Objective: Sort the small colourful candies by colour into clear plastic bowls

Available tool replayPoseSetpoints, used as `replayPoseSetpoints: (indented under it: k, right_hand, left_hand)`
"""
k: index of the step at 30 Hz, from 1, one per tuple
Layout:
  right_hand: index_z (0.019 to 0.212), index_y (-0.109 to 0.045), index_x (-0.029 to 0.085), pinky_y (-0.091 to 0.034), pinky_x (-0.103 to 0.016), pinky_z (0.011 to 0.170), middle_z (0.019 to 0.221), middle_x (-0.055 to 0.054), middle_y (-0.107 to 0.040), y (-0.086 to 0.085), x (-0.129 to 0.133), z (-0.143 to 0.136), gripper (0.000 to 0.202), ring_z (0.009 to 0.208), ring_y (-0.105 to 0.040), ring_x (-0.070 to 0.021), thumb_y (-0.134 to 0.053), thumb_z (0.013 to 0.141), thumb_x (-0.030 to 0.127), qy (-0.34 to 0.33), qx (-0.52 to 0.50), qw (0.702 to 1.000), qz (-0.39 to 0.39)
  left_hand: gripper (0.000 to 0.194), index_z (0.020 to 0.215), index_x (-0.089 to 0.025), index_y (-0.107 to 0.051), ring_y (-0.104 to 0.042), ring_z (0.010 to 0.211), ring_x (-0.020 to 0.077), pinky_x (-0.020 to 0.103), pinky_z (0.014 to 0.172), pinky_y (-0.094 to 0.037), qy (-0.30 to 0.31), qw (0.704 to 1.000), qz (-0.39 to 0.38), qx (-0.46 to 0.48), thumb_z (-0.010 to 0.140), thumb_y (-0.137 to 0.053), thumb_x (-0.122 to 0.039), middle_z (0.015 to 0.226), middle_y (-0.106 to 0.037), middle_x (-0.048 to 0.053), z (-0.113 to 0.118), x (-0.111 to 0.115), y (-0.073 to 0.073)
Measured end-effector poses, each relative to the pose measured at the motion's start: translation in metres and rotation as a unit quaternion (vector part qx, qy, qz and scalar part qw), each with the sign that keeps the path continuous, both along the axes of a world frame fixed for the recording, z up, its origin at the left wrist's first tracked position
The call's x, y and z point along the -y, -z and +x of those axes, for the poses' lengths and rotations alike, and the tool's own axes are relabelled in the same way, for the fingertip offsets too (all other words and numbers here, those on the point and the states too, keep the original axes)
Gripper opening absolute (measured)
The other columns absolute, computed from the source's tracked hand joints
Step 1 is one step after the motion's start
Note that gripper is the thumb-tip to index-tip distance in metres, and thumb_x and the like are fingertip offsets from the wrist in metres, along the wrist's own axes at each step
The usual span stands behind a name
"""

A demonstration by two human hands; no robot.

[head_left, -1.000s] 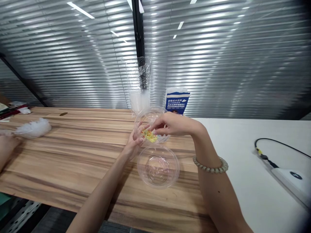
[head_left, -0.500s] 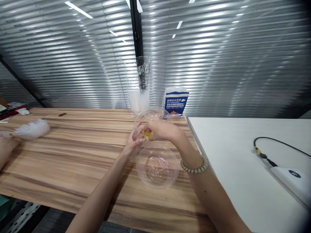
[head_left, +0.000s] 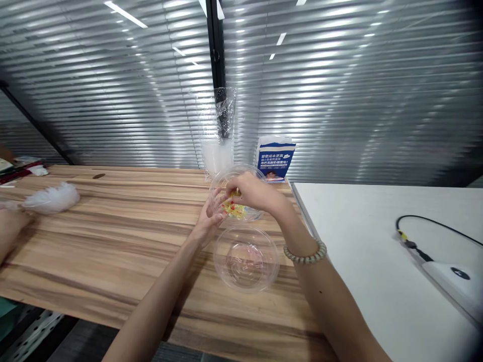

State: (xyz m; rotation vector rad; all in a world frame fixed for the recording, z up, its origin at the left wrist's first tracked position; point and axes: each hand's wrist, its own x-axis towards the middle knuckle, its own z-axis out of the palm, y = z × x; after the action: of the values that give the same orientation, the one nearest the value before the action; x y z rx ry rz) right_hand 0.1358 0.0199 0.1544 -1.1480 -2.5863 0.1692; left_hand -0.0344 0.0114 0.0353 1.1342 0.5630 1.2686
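My left hand grips the left side of a clear round plastic bowl, thumb near the rim. Small yellow and red pieces lie in this bowl. Over its mouth my right hand, with a beaded bracelet at the wrist, pinches some yellow and red pieces; their exact kind is too small to make out. Closer to me on the wooden table sits a second clear round plastic container, with pinkish shapes visible in its middle.
Behind the bowl stands a clear plastic bag with whitish contents, beside a blue-and-white package. At left, another person's hand is near a translucent white bundle. A white device with a black cable lies on the white table.
My right hand has lifted slightly out of the bowl, pinching some pieces, and more of the yellow and red pieces now show. My left hand keeps its hold.
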Motion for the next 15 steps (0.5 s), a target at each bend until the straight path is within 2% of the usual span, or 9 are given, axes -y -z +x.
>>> replayPoseSetpoints:
  k: [5, 10, 15]
  right_hand:
    - [0.084, -0.071, 0.015, -0.035, -0.023, 0.063, 0.079, -0.004, -0.067, -0.006, 0.002, 0.009, 0.017, 0.071, -0.055, -0.0131, -0.056, 0.081, 0.007, 0.011, -0.04, 0.999, 0.017]
    - [0.092, -0.073, 0.017, -0.035, -0.024, 0.061, 0.078, -0.004, -0.068, -0.011, 0.007, 0.011, 0.025, 0.07, -0.055, -0.0144, -0.052, 0.084, 0.007, 0.027, 0.008, 1.0, -0.011]
    - [0.101, -0.073, 0.018, -0.039, -0.025, 0.066, 0.092, -0.007, -0.071, -0.012, 0.011, 0.013, 0.032, 0.081, -0.059, -0.0171, -0.05, 0.083, 0.004, 0.027, 0.042, 0.999, -0.015]
  left_hand:
    - [0.087, 0.137, -0.031, -0.042, -0.048, 0.126, 0.0277, 0.029, 0.089, -0.047, 0.014, 1.0, 0.008, 0.006, 0.06, -0.083, -0.036, 0.14, -0.049, 0.008, 0.001, 0.002, -0.003]
    - [0.087, 0.137, -0.03, -0.042, -0.047, 0.127, 0.0291, 0.031, 0.091, -0.046, 0.018, 1.0, 0.007, 0.017, 0.061, -0.083, -0.035, 0.141, -0.049, 0.009, 0.002, 0.004, -0.005]
    - [0.088, 0.137, -0.03, -0.042, -0.047, 0.128, 0.0301, 0.035, 0.098, -0.044, 0.017, 1.0, 0.009, 0.021, 0.06, -0.084, -0.036, 0.14, -0.05, 0.009, 0.002, 0.004, -0.005]
